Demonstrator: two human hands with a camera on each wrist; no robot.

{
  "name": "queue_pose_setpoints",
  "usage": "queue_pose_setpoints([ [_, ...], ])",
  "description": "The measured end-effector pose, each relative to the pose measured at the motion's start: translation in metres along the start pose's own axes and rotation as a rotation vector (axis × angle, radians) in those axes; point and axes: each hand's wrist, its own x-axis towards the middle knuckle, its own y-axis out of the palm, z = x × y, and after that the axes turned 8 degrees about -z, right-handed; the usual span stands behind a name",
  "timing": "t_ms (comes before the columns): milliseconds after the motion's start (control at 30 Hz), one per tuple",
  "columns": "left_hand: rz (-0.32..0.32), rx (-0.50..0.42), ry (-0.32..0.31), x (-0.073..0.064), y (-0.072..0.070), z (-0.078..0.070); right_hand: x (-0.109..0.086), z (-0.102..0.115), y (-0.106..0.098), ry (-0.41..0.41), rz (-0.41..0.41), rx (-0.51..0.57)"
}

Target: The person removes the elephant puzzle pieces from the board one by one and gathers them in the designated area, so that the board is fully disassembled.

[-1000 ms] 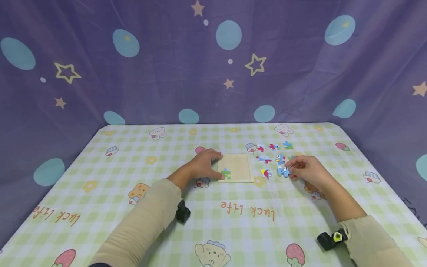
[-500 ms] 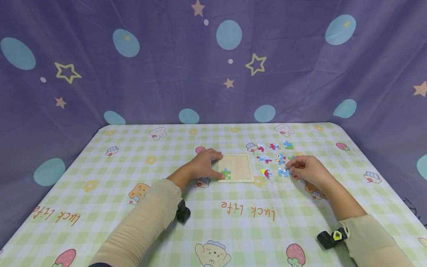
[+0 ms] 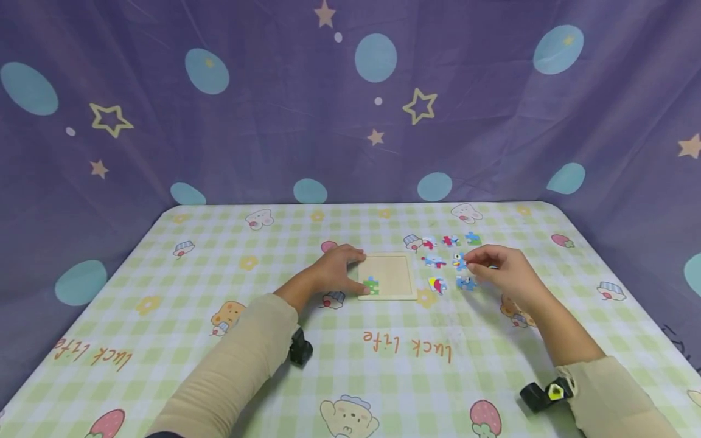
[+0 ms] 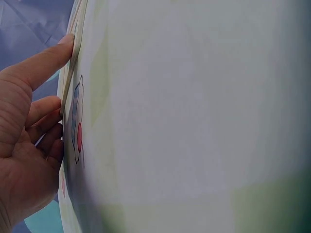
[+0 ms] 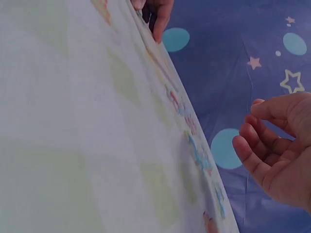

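At the left side of the shallow wooden puzzle tray [image 3: 390,274], my left hand [image 3: 335,269] holds the frame, thumb at the near corner and fingers at the far one. A green puzzle piece [image 3: 372,285] lies in the tray's near left corner, beside the thumb. My right hand [image 3: 502,267] hovers over the right side of the loose pieces, its fingers [image 5: 250,145] loosely bent with nothing visible between them. Nearest to it are a blue piece with an eye [image 3: 459,262] and another blue piece [image 3: 467,283]. Part of a further piece is hidden behind this hand.
Left of those blue pieces lie a blue-and-red piece [image 3: 433,261] and a yellow-and-red piece [image 3: 437,285]. Farther back are two red pieces and a blue-green piece [image 3: 473,238]. A checked cloth [image 3: 405,383] covers the table, with a purple curtain [image 3: 285,121] behind.
My right hand has lifted from the near blue piece and moved slightly away from me. That piece now lies turned a little. The left hand and tray stay still.
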Motion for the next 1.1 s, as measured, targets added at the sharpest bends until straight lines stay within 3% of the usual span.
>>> queue_pose_setpoints([
  [567, -0.002, 0.017, 0.002, 0.0, 0.001, 0.001, 0.0, 0.034, 0.02, -0.06, 0.053, 0.105],
  [733, 0.0, 0.02, -0.009, -0.001, 0.001, 0.001, 0.001, 0.038, 0.026, -0.038, 0.08, 0.154],
  [1100, 0.006, 0.006, 0.009, 0.001, 0.002, 0.003, 0.006, 0.048, 0.046, -0.091, 0.128, 0.198],
])
